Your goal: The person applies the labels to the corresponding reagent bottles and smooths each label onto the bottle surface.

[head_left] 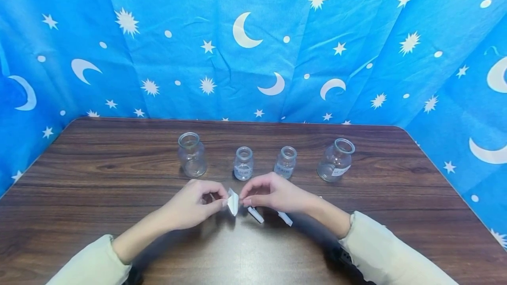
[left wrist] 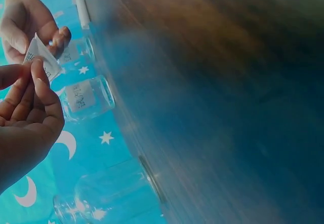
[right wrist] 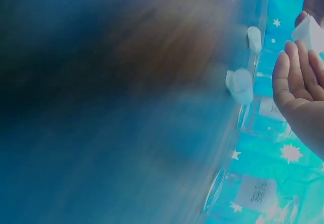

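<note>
My left hand (head_left: 198,203) pinches a small folded white paper (head_left: 233,202) between thumb and fingertips, above the table. In the left wrist view, handwriting shows on the folded paper (left wrist: 43,59). Just right of the paper is my right hand (head_left: 277,193), its fingers gently bent and nothing visibly held. The right wrist view shows that hand's fingers (right wrist: 296,72) fairly straight beside the paper. Whether they touch it, I cannot tell. Two more folded papers, one (head_left: 255,214) below my right fingertips and another (head_left: 285,218) under the right wrist, lie on the table.
Behind the hands stand a large glass jar (head_left: 192,157) at left, two small labelled jars (head_left: 243,162) (head_left: 286,162) in the middle, and a large labelled jar (head_left: 336,160) at right. All are uncapped on the wooden table (head_left: 119,157). A blue patterned cloth (head_left: 178,56) hangs behind.
</note>
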{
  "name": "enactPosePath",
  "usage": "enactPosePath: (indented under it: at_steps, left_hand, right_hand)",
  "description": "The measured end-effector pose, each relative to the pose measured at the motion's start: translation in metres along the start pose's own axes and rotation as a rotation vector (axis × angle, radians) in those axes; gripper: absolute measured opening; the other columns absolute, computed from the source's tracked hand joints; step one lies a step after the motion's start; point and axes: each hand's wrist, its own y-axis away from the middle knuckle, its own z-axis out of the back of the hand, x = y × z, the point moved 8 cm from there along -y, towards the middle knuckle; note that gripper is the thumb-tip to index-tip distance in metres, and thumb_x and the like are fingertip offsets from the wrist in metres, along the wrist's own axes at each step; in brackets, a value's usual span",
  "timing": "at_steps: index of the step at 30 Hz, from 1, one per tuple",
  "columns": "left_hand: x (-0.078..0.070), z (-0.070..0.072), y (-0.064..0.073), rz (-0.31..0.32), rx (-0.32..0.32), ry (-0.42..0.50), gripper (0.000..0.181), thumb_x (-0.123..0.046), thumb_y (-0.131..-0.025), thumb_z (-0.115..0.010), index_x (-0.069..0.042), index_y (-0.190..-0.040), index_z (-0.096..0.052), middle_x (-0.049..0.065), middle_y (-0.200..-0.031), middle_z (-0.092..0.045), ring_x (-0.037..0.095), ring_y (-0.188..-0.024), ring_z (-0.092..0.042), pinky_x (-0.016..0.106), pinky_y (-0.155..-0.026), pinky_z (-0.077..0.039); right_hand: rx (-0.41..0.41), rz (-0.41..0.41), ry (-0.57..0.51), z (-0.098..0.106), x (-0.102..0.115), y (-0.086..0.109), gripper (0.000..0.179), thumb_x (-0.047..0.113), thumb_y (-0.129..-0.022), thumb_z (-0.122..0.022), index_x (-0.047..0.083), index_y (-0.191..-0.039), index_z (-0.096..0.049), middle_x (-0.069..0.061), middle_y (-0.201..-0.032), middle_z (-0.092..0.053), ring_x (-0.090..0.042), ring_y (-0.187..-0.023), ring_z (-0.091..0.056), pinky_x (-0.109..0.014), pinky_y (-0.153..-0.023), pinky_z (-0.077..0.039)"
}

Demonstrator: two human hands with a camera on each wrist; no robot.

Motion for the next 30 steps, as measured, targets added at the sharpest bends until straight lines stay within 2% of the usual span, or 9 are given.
enactPosePath:
  at_steps: [6, 12, 19, 30]
  left_hand:
    - [-0.0047, -0.0041, -0.0023, -0.023, 0.026, 0.011, 0.008, -0.004, -0.084, -0.059, -0.009, -0.08, -0.064, -0.001, -0.078, -0.064, 0.006, -0.07, -0.056, 0.025, -0.062, -0.047]
    - [-0.0047, -0.0035, -0.0011, -0.033, 0.014, -0.006, 0.008, -0.003, -0.082, -0.059, -0.009, -0.079, -0.064, -0.001, -0.076, -0.064, 0.006, -0.069, -0.056, 0.024, -0.063, -0.047]
    - [-0.0032, -0.0025, -0.0003, -0.055, -0.014, -0.018, 0.008, -0.004, -0.081, -0.06, -0.009, -0.079, -0.065, -0.002, -0.075, -0.064, 0.005, -0.068, -0.056, 0.024, -0.062, -0.047]
    - [0.0001, 0.0024, 0.0051, -0.032, -0.029, 0.0, 0.008, -0.007, -0.082, -0.061, -0.013, -0.081, -0.066, -0.003, -0.077, -0.065, 0.006, -0.069, -0.056, 0.024, -0.061, -0.047]
  right_hand:
    - [0.004, 0.018, 0.078, -0.0056, 0.0042, -0.006, 0.01, 0.003, -0.085, -0.062, -0.003, -0.092, -0.062, -0.007, -0.086, -0.065, -0.008, -0.078, -0.058, -0.025, -0.071, -0.049]
    - [0.022, 0.03, 0.102, -0.0068, 0.006, -0.0052, 0.004, 0.001, -0.085, -0.06, -0.002, -0.082, -0.06, -0.013, -0.075, -0.06, -0.004, -0.067, -0.05, -0.021, -0.063, -0.044]
    - [0.046, 0.068, 0.09, -0.0067, 0.0063, -0.0044, 0.004, 0.0, -0.085, -0.059, -0.001, -0.081, -0.059, -0.003, -0.078, -0.058, -0.006, -0.072, -0.051, -0.023, -0.065, -0.046]
    - [0.074, 0.061, 0.09, -0.0052, 0.0067, -0.0017, 0.004, -0.001, -0.084, -0.058, 0.001, -0.081, -0.06, -0.006, -0.086, -0.062, -0.009, -0.078, -0.054, -0.026, -0.07, -0.046]
